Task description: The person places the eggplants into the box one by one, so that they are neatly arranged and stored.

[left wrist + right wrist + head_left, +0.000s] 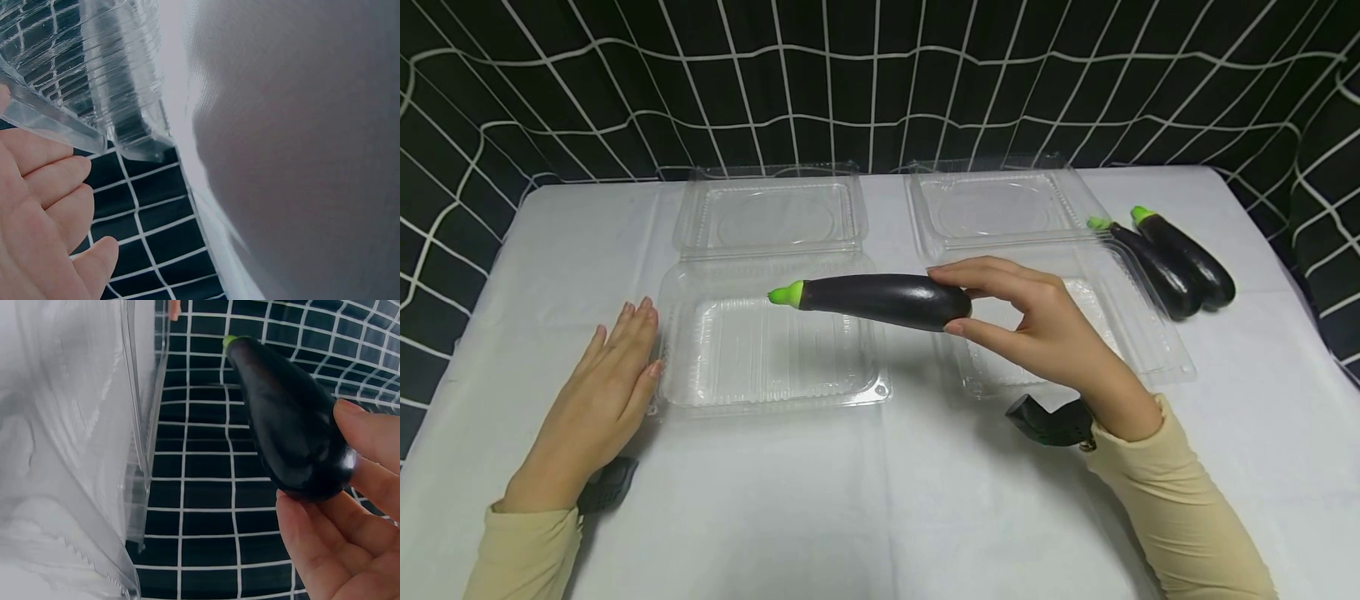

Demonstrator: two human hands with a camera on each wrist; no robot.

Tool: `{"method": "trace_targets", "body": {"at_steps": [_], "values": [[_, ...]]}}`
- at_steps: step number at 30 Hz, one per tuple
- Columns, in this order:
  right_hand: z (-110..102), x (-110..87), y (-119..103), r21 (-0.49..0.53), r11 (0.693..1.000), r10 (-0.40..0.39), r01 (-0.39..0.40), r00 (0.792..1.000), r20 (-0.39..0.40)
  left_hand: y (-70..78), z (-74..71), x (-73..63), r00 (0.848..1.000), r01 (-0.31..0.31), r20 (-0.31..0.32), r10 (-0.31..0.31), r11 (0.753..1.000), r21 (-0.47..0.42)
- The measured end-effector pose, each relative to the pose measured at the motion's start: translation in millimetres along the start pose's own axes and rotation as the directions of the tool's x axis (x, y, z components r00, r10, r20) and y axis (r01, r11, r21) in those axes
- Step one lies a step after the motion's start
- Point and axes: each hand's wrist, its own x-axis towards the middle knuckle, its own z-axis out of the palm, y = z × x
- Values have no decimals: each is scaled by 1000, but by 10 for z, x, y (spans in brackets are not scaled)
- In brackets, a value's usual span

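My right hand (1045,325) pinches a glossy, dark purple eggplant with a bright green stem cap (883,300) by its fat rounded end, thumb on one side and fingers on the other. It hangs in the air, stem pointing left, over the right part of a clear, ribbed plastic clamshell container (775,367) on the left half of the white-clothed worktop (775,500).

Holding it by one end is my main worry: the skin looks slick and most of the length sticks out unsupported, so the stem end could dip, or the whole thing could slip and drop on the container's rim. That thin plastic looks light, and a knock could skid or tip it. My left hand (591,404) lies straight-fingered at its left side; I can't tell whether it touches firmly enough to brace it.

The clear lid (775,208) lies folded back towards the worktop's far edge; a bump might swing it over. Near the far right corner, two more dark eggplants (1150,265) lie beside a second clear clamshell (992,367); my right forearm, swinging back carelessly, could nudge that container into them.
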Motion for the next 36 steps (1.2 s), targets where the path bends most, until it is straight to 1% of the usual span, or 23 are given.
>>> {"method": "trace_targets", "body": {"at_steps": [17, 31, 36], "values": [[153, 76, -55, 15, 999, -37, 37, 999, 36, -4, -1, -4, 1000, -7, -5, 7, 1000, -7], [300, 75, -75, 32, 999, -21, 18, 995, 102, -1, -4, 1, 1000, -1, -5, 1, 1000, -5], [361, 79, -77, 58, 998, -37, 31, 992, 120, 0, -5, -2, 1000, 2, -5, -2, 1000, -4]]}}
